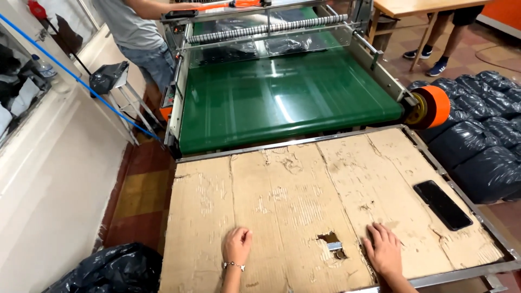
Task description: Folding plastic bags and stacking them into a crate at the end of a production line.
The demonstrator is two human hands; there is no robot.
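One worn cardboard sheet (304,184) covers the metal-framed table, torn through at one hole (332,240) near 6 o'clock; beyond it, at 12 o'clock, runs one green conveyor belt (282,103) over a tiled floor. One black phone (442,204) lies at 3 o'clock on the cardboard. Dark filled bags (477,125) are heaped at 2 o'clock. Two hands rest on the cardboard: the left hand (236,245) loosely curled, fingers together, the right hand (384,249) flat, fingers slightly spread, just beside the hole; neither holds anything
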